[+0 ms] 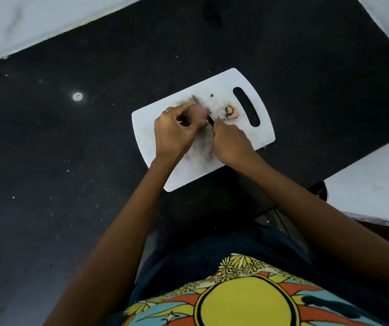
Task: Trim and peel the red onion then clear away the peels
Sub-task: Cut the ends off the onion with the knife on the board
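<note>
The left hand point(174, 130) curls its fingers round the red onion point(199, 112) at the middle of the white cutting board point(247, 135); the right hand point(231, 142) grips the knife point(200, 105), blade against the onion; a cut-off end point(231, 111) lies beside the board's handle slot; the board sits on the dark bench point(59, 149).

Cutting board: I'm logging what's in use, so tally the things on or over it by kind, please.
Board: 1
Onion: 1
Knife: 1
Cut-off onion end: 1
Small dark scrap: 1
Hands: 2, left, right
Total: 7
</note>
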